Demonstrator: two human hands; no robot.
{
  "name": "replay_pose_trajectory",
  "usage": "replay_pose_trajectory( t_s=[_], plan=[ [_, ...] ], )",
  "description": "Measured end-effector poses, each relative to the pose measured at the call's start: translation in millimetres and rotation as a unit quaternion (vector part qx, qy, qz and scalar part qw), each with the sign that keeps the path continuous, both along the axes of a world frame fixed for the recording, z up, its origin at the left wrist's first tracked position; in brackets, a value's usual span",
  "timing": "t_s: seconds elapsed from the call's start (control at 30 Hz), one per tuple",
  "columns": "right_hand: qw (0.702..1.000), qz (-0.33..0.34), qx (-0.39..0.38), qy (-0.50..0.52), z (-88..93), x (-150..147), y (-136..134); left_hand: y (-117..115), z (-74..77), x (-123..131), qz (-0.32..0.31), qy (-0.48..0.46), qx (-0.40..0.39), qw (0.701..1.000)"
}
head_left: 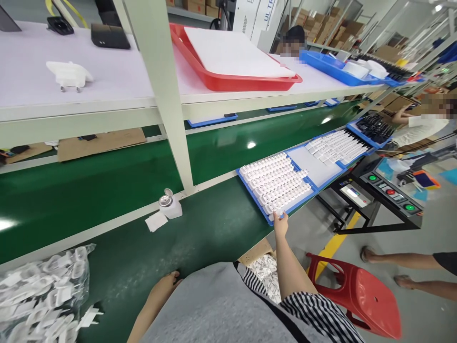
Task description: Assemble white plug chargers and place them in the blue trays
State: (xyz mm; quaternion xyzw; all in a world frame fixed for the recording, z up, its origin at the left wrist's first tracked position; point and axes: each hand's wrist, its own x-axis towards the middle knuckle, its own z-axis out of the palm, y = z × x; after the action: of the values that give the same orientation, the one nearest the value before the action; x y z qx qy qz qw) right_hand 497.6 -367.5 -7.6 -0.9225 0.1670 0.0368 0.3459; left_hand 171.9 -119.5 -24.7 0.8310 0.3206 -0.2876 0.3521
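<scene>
My right hand (281,225) reaches to the near corner of a blue tray (255,199), its fingers closed on a white plug adapter (272,216) at the end of a row. Tight rows of similar white adapters (274,178) fill that tray. My left hand (174,276) rests low over the bench edge, mostly hidden by my body, so its fingers barely show. Ahead of it on the green bench stand a small white bottle (173,208) with a metal lid raised and a folded white wipe (156,221).
A plastic bag of white adapter parts (46,286) lies at left, with a loose plug (90,317) beside it. More blue trays continue right. A shelf post (167,95) rises ahead, beside a red tray (246,81). A red stool (367,295) stands right; co-workers are nearby.
</scene>
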Motion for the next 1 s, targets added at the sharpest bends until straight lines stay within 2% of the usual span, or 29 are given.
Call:
replay_pose_trajectory(
  t_s=[0.2, 0.33, 0.47, 0.53, 0.6, 0.7, 0.77, 0.8, 0.9, 1.0],
  plan=[
    [0.999, 0.043, 0.026, -0.005, -6.5, -7.1, -2.0, 3.0, -3.3, -8.3, 0.011, -0.010, -0.020, 1.000],
    [0.998, 0.036, 0.044, -0.016, -7.1, -12.8, -8.3, 3.4, -4.5, -14.2, 0.009, -0.023, -0.015, 1.000],
    [0.997, -0.013, 0.029, -0.065, -0.1, -23.2, -18.2, 6.5, 3.4, -21.5, 0.000, -0.016, 0.010, 1.000],
    [0.996, -0.012, 0.014, -0.083, 1.0, -36.9, -13.1, 7.1, 12.0, -28.4, -0.013, -0.008, 0.027, 1.000],
    [0.996, 0.044, 0.009, -0.081, -2.6, -56.4, 3.6, 6.9, 20.3, -38.2, -0.005, 0.001, 0.036, 0.999],
    [0.973, 0.226, 0.023, -0.029, -16.4, -95.8, 50.8, 9.9, 23.9, -58.0, 0.067, 0.027, 0.029, 0.997],
    [0.925, 0.377, 0.037, 0.020, -27.6, -131.3, 92.3, 13.6, 19.9, -75.4, 0.115, 0.056, 0.013, 0.992],
    [0.889, 0.453, 0.044, 0.046, -32.5, -152.1, 113.7, 14.9, 17.5, -85.2, 0.136, 0.069, 0.003, 0.988],
    [0.744, 0.657, 0.055, 0.110, -41.5, -220.4, 173.1, 12.7, 14.0, -116.1, 0.184, 0.090, -0.018, 0.979],
    [0.607, 0.785, 0.042, 0.120, -42.3, -286.4, 222.2, 4.5, 17.6, -146.3, 0.225, 0.085, -0.015, 0.971]
  ],
)
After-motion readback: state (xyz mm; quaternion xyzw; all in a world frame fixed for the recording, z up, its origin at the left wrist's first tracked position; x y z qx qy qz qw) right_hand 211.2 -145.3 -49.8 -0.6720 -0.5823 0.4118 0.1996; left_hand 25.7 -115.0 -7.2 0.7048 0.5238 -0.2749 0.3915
